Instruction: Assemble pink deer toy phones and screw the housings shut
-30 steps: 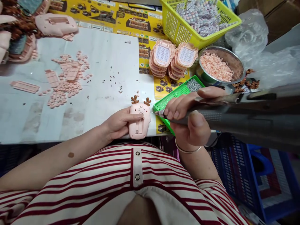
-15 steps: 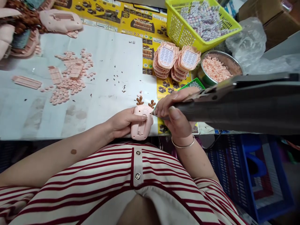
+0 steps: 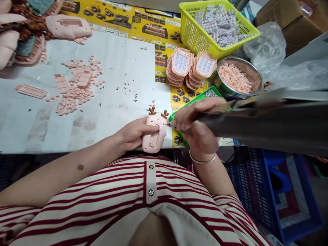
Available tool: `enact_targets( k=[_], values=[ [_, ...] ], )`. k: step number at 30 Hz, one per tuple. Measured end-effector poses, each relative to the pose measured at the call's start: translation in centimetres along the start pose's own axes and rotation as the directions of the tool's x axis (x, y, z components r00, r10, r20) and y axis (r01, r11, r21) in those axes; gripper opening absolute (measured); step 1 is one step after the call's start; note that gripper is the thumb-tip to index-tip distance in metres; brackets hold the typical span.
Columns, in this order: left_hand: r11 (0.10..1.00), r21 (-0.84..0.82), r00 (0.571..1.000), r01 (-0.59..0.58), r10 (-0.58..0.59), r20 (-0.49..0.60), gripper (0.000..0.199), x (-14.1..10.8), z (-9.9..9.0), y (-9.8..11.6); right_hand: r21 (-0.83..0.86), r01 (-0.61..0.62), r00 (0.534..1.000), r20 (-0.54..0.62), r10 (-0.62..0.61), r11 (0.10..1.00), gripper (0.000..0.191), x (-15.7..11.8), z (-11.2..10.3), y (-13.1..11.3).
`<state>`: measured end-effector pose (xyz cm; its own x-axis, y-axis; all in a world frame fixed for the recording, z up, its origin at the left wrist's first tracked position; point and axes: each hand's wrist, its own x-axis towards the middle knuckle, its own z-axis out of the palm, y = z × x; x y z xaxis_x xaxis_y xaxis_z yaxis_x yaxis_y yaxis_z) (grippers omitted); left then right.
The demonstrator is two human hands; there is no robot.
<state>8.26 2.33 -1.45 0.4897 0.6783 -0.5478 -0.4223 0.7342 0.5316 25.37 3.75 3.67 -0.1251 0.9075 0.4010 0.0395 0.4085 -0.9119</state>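
My left hand grips a pink plastic toy phone case with brown antlers, thumb pressed across its back. Speaker holes, screw holes and an uncovered battery slot face up. My right hand is wrapped around a dark power screwdriver, blurred by motion. Its thin tip points left at the upper right screw hole of the case; whether it touches I cannot tell. Beneath the right hand lies a green tray of small metal screws, partly hidden.
Pink battery covers and small rings lie loose at the left. More toy cases are heaped at the far left. Stacked keypad halves, a metal bowl of pink pieces and a yellow basket stand at the right back.
The screwdriver and my right hand have shifted slightly right and down, drawing the tip back a little from the case. More of the green tray shows. My left hand keeps its hold.
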Motion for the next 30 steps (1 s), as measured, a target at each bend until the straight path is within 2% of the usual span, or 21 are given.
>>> enact_targets(
  k=[2,3,5,7,12,19,21,25,30],
  values=[
    [1.000,0.000,1.000,0.006,-0.006,-0.017,0.039,0.0,0.0,0.0,0.017,0.099,0.993,-0.069,-0.098,0.995,0.047,0.5,-0.7,0.4],
    [1.000,0.003,1.000,0.011,-0.011,-0.021,0.039,0.0,0.0,0.0,-0.011,0.109,0.989,-0.096,-0.109,0.994,0.047,0.7,-1.0,0.8],
    [1.000,0.005,0.999,0.021,-0.021,-0.026,0.038,0.0,0.0,-0.1,-0.102,0.054,0.991,-0.114,-0.066,0.993,0.049,1.1,-1.6,2.0],
    [1.000,-0.001,0.999,0.021,-0.021,-0.033,0.039,0.0,0.0,-0.1,-0.120,0.031,0.991,-0.126,-0.046,0.992,0.048,1.3,-1.9,3.2],
    [1.000,-0.006,0.999,0.015,-0.015,-0.052,0.038,-0.2,0.1,-0.2,0.057,0.108,0.983,-0.155,-0.098,0.993,0.030,1.3,-2.0,4.2],
    [1.000,0.003,0.998,0.020,-0.020,-0.057,0.035,-0.2,0.1,-0.2,0.160,0.092,0.990,-0.117,-0.074,0.983,0.032,1.2,-2.2,4.9],
    [1.000,0.004,0.998,0.020,-0.020,-0.055,0.034,-0.2,0.2,-0.2,0.175,0.105,0.991,-0.103,-0.088,0.979,0.026,1.2,-2.2,5.1],
    [1.000,0.014,0.999,0.019,-0.018,-0.039,0.033,-0.2,0.2,-0.2,0.169,0.215,0.970,-0.152,-0.190,0.962,0.018,1.4,-2.0,3.9],
    [0.999,0.045,0.999,0.015,-0.013,-0.033,0.037,0.1,0.1,-0.2,0.264,0.305,0.947,-0.188,-0.261,0.915,0.016,1.6,-0.5,0.4]
  ],
)
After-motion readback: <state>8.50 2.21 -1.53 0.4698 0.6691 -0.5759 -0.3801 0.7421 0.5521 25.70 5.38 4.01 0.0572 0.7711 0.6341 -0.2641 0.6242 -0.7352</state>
